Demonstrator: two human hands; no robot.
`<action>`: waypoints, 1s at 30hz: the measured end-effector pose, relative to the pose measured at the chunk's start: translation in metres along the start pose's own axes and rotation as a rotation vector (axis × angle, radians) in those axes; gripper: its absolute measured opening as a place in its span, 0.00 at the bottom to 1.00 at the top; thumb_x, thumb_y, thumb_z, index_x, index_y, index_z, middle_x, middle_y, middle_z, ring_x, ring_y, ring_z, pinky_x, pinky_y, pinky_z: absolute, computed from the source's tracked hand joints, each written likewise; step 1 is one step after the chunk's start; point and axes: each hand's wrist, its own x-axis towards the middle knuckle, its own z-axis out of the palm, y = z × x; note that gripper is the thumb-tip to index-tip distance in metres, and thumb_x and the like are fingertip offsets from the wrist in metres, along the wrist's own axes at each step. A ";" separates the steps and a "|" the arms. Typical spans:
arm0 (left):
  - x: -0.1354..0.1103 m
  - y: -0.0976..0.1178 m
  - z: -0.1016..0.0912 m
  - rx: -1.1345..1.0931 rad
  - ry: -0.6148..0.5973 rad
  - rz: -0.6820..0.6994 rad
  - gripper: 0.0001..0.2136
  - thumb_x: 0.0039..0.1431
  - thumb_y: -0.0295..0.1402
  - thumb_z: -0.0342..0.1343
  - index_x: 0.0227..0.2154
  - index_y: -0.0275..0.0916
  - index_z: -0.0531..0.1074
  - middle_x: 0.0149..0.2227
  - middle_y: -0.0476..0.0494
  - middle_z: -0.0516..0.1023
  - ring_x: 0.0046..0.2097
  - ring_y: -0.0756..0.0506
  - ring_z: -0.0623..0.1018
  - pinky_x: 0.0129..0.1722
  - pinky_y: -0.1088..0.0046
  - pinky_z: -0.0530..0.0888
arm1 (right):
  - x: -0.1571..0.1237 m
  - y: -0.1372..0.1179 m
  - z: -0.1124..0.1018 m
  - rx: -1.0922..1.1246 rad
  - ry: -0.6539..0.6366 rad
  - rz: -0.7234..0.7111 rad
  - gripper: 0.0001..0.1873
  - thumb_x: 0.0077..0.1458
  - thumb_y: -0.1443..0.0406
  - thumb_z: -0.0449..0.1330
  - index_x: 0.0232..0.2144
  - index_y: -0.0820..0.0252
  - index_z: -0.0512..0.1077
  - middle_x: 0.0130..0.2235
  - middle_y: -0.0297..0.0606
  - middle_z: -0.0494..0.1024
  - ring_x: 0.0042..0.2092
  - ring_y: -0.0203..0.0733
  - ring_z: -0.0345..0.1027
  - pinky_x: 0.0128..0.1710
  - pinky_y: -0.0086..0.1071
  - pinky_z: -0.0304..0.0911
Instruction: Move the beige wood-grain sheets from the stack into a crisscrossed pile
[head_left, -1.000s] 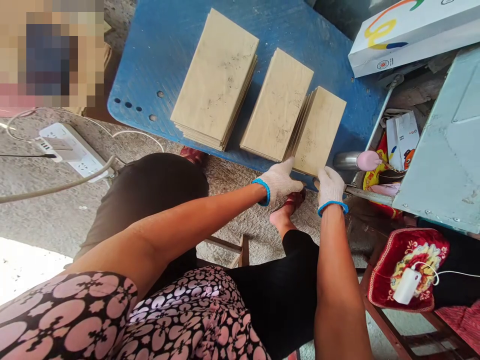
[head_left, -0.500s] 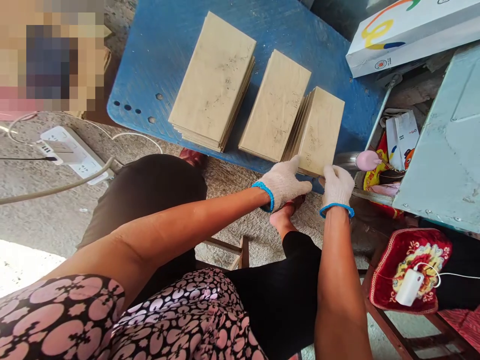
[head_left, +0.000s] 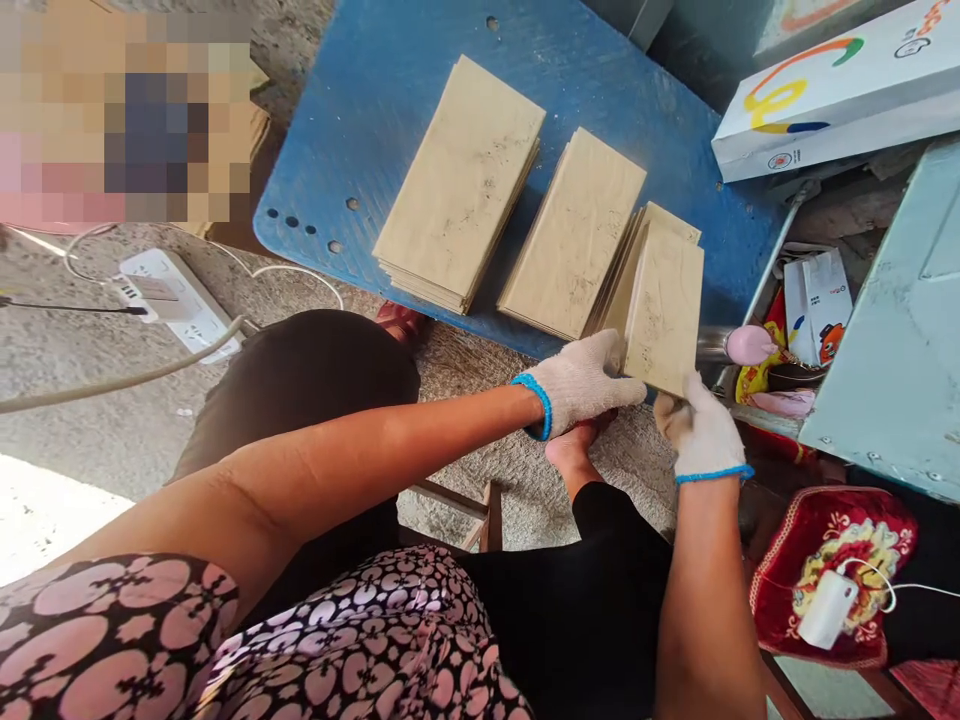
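Three stacks of thin wooden boards lie on the blue tabletop: a left stack [head_left: 461,185], a middle stack [head_left: 574,230] and a right stack [head_left: 675,222]. Pinched at its near right corner by my right hand [head_left: 705,425], a wooden board [head_left: 666,310] sits shifted toward me over the right stack. It looks raised at its near end. My left hand [head_left: 581,380] is at the near left corner of that board, thumb and fingers apart; whether it touches the board is unclear. Both hands wear white knit gloves with blue cuffs.
The blue tabletop [head_left: 390,110] has holes near its left end. A white box [head_left: 832,110] stands at the back right, beside a pale metal cabinet [head_left: 892,330]. A pink-topped bottle [head_left: 750,345] lies near the right edge. On the floor is a power strip [head_left: 180,300] with cables.
The top board of the right stack has slid toward me, with my right hand drawing back on its corner. My left hand has stayed near the stack's front edge. The view has shifted slightly.
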 end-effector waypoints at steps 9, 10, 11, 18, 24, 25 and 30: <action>0.016 -0.037 0.024 -0.649 -0.085 -0.195 0.12 0.57 0.37 0.61 0.41 0.35 0.72 0.44 0.39 0.80 0.44 0.43 0.79 0.41 0.68 0.77 | -0.080 0.024 -0.038 -0.156 -0.079 0.153 0.19 0.44 0.58 0.74 0.39 0.56 0.78 0.44 0.40 0.82 0.41 0.41 0.77 0.29 0.24 0.72; 0.017 -0.038 0.028 -0.764 -0.129 -0.223 0.10 0.58 0.33 0.60 0.40 0.35 0.72 0.43 0.39 0.81 0.43 0.44 0.80 0.41 0.67 0.78 | -0.082 0.024 -0.039 -0.174 -0.097 0.170 0.19 0.43 0.58 0.74 0.39 0.56 0.78 0.43 0.40 0.82 0.40 0.41 0.78 0.29 0.24 0.72; 0.017 -0.038 0.032 -0.845 -0.161 -0.247 0.07 0.57 0.30 0.60 0.39 0.35 0.73 0.41 0.39 0.81 0.41 0.45 0.80 0.41 0.67 0.78 | -0.083 0.025 -0.039 -0.193 -0.120 0.189 0.20 0.43 0.57 0.74 0.39 0.56 0.78 0.43 0.41 0.82 0.40 0.42 0.78 0.28 0.25 0.72; 0.020 -0.045 0.040 -0.787 -0.075 -0.332 0.07 0.50 0.19 0.59 0.31 0.36 0.73 0.30 0.49 0.79 0.30 0.49 0.77 0.33 0.73 0.76 | -0.073 0.033 -0.042 -0.401 -0.259 0.267 0.22 0.44 0.54 0.73 0.40 0.60 0.78 0.42 0.43 0.81 0.40 0.46 0.77 0.34 0.34 0.75; -0.001 -0.056 0.035 -0.681 -0.140 -0.250 0.14 0.44 0.18 0.57 0.35 0.36 0.76 0.31 0.49 0.80 0.34 0.48 0.78 0.36 0.73 0.76 | -0.048 0.002 -0.034 -0.586 0.044 -0.160 0.24 0.46 0.53 0.71 0.43 0.59 0.77 0.39 0.39 0.80 0.40 0.43 0.75 0.46 0.41 0.74; -0.007 -0.058 0.033 -0.650 -0.178 -0.243 0.14 0.44 0.18 0.57 0.36 0.37 0.76 0.32 0.50 0.80 0.34 0.48 0.78 0.36 0.73 0.76 | -0.045 -0.007 -0.031 -0.639 0.080 -0.246 0.24 0.46 0.54 0.71 0.44 0.58 0.76 0.40 0.39 0.79 0.41 0.44 0.75 0.48 0.43 0.72; -0.039 -0.063 0.010 -0.274 -0.281 -0.207 0.12 0.47 0.24 0.55 0.36 0.39 0.76 0.32 0.53 0.79 0.34 0.50 0.76 0.30 0.79 0.69 | -0.047 -0.040 -0.020 -0.887 -0.012 -0.495 0.28 0.44 0.57 0.72 0.49 0.55 0.76 0.51 0.43 0.76 0.53 0.50 0.70 0.60 0.49 0.62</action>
